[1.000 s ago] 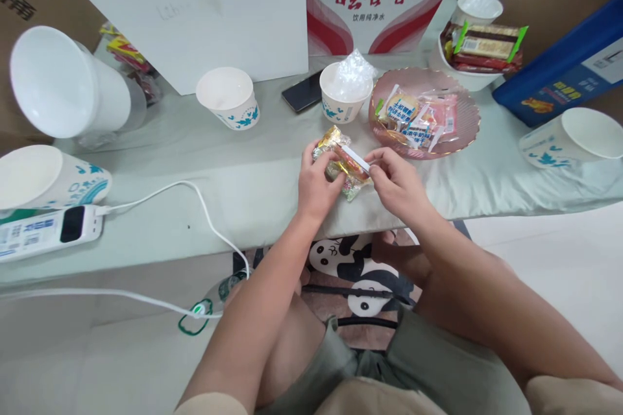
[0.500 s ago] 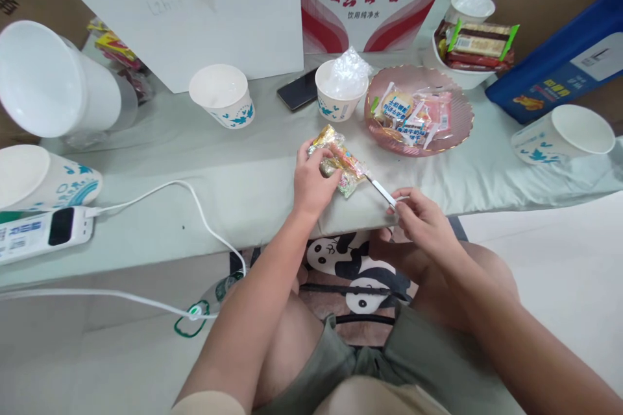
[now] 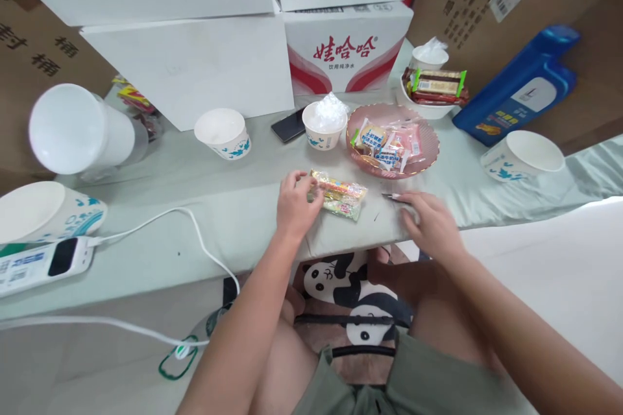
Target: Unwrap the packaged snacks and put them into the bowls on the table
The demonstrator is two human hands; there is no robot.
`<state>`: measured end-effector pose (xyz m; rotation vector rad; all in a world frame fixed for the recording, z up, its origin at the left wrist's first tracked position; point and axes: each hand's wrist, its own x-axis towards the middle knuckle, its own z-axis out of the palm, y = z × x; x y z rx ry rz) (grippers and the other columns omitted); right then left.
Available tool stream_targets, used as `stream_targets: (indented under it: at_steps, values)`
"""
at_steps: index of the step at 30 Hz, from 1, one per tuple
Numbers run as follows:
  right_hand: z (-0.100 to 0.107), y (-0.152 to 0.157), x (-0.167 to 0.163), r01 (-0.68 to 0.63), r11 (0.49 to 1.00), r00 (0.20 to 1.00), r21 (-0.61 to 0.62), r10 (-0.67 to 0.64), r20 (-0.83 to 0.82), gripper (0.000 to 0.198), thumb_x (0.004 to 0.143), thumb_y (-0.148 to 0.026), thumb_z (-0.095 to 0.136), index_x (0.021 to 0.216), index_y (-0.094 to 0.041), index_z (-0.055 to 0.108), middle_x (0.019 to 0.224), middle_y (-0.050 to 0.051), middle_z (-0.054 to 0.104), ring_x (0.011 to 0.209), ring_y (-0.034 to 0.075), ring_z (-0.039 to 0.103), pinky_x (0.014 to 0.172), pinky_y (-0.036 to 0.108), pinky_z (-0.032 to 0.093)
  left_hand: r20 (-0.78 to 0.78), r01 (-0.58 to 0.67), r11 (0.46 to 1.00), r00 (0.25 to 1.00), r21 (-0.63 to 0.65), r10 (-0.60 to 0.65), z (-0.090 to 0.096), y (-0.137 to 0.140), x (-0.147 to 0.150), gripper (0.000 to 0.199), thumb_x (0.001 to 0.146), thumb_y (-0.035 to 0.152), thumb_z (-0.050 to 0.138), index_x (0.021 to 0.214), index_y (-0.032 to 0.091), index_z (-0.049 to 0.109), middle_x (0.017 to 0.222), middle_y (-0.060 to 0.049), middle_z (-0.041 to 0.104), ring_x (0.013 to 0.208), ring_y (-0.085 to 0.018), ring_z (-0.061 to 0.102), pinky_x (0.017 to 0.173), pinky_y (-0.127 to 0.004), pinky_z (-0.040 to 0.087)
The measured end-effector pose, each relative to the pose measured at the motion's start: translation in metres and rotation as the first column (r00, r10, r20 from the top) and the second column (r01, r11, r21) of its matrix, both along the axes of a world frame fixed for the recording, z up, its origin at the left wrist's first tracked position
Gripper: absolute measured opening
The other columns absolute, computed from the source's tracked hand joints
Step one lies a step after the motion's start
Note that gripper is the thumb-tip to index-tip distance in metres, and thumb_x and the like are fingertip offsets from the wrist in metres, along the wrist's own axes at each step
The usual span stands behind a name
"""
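Looking down from the head view, we are seeing shiny packets (image 3: 339, 194) lying on the counter (image 3: 233, 207) between our hands. Our left hand (image 3: 298, 206) is curling over their left end, gripping or merely resting, we cannot tell; our right hand (image 3: 431, 224) is pinching a slim tool (image 3: 390, 197). Its tip, touching them half a second ago, is now standing apart. Their long axis is running left to right, dipping slightly rightward.

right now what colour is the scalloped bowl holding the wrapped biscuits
The scalloped bowl is translucent pink, edged in gold, best seen in the head view.
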<state>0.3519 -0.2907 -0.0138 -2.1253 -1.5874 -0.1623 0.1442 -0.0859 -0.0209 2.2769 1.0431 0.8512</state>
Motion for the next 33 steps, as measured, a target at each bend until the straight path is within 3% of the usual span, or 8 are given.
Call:
stream_targets:
  at_steps: [6, 14, 17, 21, 23, 25, 28, 33]
  values:
    - [0.009, 0.067, -0.041, -0.257, 0.966, 0.964, -0.035, 0.254, -0.079, 0.045, 0.09, -0.012, 0.047, 0.129, -0.022, 0.065, 0.123, 0.014, 0.07, 0.113, 0.03, 0.065, 0.096, 0.048, 0.053, 0.136, -0.052, 0.967, 0.987, -0.248, 0.088, 0.007, 0.004, 0.0, 0.008, 0.082, 0.018, 0.059, 0.076, 0.021, 0.063, 0.088, -0.004, 0.067, 0.085, -0.019, 0.066, 0.078, -0.03, 0.056]
    - [0.002, 0.056, -0.03, -0.25, 0.963, 0.942, 0.096, 0.265, -0.208, 0.021, 0.094, -0.021, 0.052, 0.095, -0.024, 0.073, 0.103, 0.011, 0.072, 0.094, 0.027, 0.068, 0.084, 0.043, 0.055, 0.249, -0.111, 0.698, 0.885, -0.708, 0.393, 0.006, 0.023, -0.008, 0.006, 0.079, 0.019, 0.055, 0.073, 0.021, 0.055, 0.068, 0.003, 0.061, 0.061, -0.014, 0.064, 0.06, -0.024, 0.05]
    - [0.002, 0.044, -0.027, -0.181, 0.962, 0.938, 0.207, 0.232, -0.257, 0.016, 0.094, -0.02, 0.053, 0.089, -0.024, 0.067, 0.103, 0.009, 0.074, 0.097, 0.026, 0.071, 0.086, 0.042, 0.056, 0.081, -0.253, 0.759, 0.925, -0.601, 0.372, 0.007, 0.028, -0.017, 0.005, 0.077, 0.017, 0.058, 0.076, 0.022, 0.057, 0.068, 0.001, 0.062, 0.067, -0.018, 0.067, 0.069, -0.031, 0.053]
    - [-0.003, 0.03, -0.018, -0.051, 0.971, 0.96, 0.235, 0.113, -0.256, 0.01, 0.089, -0.02, 0.055, 0.084, -0.025, 0.063, 0.106, 0.009, 0.074, 0.102, 0.028, 0.071, 0.09, 0.045, 0.055, -0.156, -0.405, 0.887, 0.913, -0.223, 0.377, 0.009, 0.031, -0.031, 0.033, 0.071, 0.009, 0.061, 0.101, 0.024, 0.065, 0.092, -0.007, 0.07, 0.09, -0.029, 0.07, 0.09, -0.046, 0.053]
    - [-0.006, 0.023, -0.013, 0.007, 0.982, 0.969, 0.189, 0.041, -0.245, 0.011, 0.086, -0.02, 0.055, 0.08, -0.025, 0.063, 0.103, 0.009, 0.073, 0.099, 0.028, 0.07, 0.09, 0.046, 0.054, -0.097, -0.304, 0.946, 0.951, -0.114, 0.294, 0.009, 0.032, -0.034, 0.043, 0.072, 0.009, 0.061, 0.113, 0.023, 0.065, 0.117, -0.013, 0.068, 0.107, -0.031, 0.068, 0.099, -0.048, 0.051]
    - [-0.008, 0.019, -0.009, 0.02, 0.99, 0.969, 0.143, 0.016, -0.245, 0.012, 0.084, -0.018, 0.055, 0.079, -0.025, 0.063, 0.101, 0.009, 0.072, 0.097, 0.028, 0.068, 0.089, 0.046, 0.053, -0.026, -0.03, 0.998, 0.999, -0.051, 0.029, 0.01, 0.032, -0.035, 0.046, 0.074, 0.017, 0.065, 0.119, 0.023, 0.064, 0.136, -0.014, 0.062, 0.126, -0.03, 0.061, 0.112, -0.048, 0.045]
    - [-0.008, 0.019, -0.008, -0.053, 0.992, 0.965, 0.118, 0.081, -0.25, 0.013, 0.083, -0.016, 0.054, 0.078, -0.024, 0.064, 0.1, 0.009, 0.07, 0.096, 0.027, 0.066, 0.088, 0.045, 0.052, 0.007, 0.329, 0.938, 0.944, -0.107, -0.33, 0.01, 0.029, -0.03, 0.038, 0.076, 0.032, 0.069, 0.113, 0.023, 0.067, 0.141, -0.012, 0.062, 0.135, -0.029, 0.055, 0.118, -0.047, 0.039]
    - [-0.006, 0.026, -0.008, -0.124, 0.984, 0.93, 0.125, 0.159, -0.332, 0.015, 0.081, -0.013, 0.053, 0.076, -0.023, 0.063, 0.098, 0.008, 0.068, 0.092, 0.024, 0.066, 0.084, 0.041, 0.052, 0.156, 0.218, 0.872, 0.974, -0.438, -0.165, 0.011, 0.021, -0.019, 0.021, 0.077, 0.039, 0.066, 0.075, 0.02, 0.06, 0.082, -0.004, 0.07, 0.071, -0.015, 0.063, 0.068, -0.028, 0.051]
